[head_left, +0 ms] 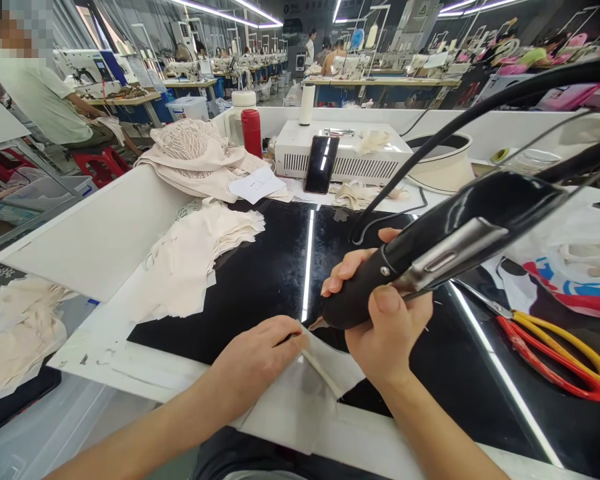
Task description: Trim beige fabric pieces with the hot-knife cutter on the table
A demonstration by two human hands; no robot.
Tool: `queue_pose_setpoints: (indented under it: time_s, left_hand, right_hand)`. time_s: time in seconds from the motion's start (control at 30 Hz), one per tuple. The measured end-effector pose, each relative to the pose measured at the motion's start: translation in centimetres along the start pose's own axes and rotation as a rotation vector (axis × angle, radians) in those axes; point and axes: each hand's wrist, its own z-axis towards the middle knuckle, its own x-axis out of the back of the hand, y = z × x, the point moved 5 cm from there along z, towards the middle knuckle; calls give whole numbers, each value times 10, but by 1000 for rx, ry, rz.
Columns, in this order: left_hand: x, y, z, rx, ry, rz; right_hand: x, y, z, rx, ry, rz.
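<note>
Head view: clear bin [93, 427], lower left, contents unclear.
Red bottle [251, 133]: upper centre, contents hidden.
Left grip [260, 353]: pinching pale fabric [345, 369], lower centre.
Right grip [393, 327]: wrapped round black tool [445, 223], centre right.
Cream tub [445, 173]: upper right, contents unclear.
Printed bag [580, 288]: right edge.

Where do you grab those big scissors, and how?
I'd take the scissors by their red-and-yellow handles, coming from the near right: the loops lie toward that side, while the metal blades point away to the left.
</note>
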Motion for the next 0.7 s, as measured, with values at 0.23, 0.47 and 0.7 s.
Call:
queue_pose_setpoints:
  time_s: [0.23,0.47,0.7]
  left_hand:
    - [-2,-1,-3,21,-11,5]
    - [-6,-2,-4,39,-31,24]
    - [0,2,-2,20,34,36]
  right_hand:
    - [-1,2,-3,-1,-11,-4]
    - [-2,4,-4,6,-8,-41]
    - [1,-5,-5,13,12,-55]
